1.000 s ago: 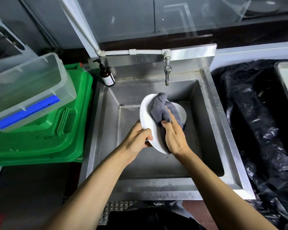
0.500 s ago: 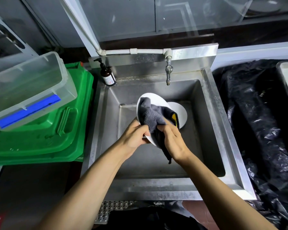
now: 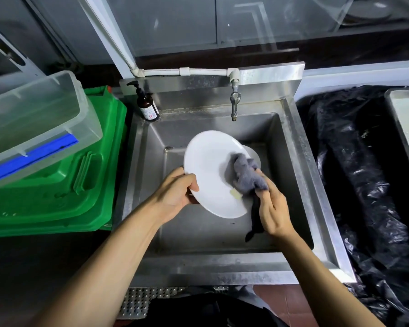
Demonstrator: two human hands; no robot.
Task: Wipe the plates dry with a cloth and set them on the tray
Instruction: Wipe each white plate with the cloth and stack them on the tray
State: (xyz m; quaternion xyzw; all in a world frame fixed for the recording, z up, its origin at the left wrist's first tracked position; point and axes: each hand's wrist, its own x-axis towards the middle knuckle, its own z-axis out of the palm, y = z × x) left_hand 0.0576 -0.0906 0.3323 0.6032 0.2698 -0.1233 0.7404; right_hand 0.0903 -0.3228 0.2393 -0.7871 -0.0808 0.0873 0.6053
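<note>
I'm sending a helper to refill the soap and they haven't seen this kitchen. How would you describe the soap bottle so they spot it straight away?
Start at the steel sink with the tap on its back wall. On the sink's back left corner ledge, beside the green crate, stands the soap bottle. It is the only bottle there: dark brown, with a black pump top and a white label.

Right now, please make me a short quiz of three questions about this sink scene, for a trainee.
1. True or false: the left hand grips the white plate by its rim.
2. What does the right hand hold? A) grey cloth B) pump bottle C) tap
3. Fill in: a second plate lies in the ____, behind the held one.

Key: 1 true; 2 A; 3 sink.
</note>
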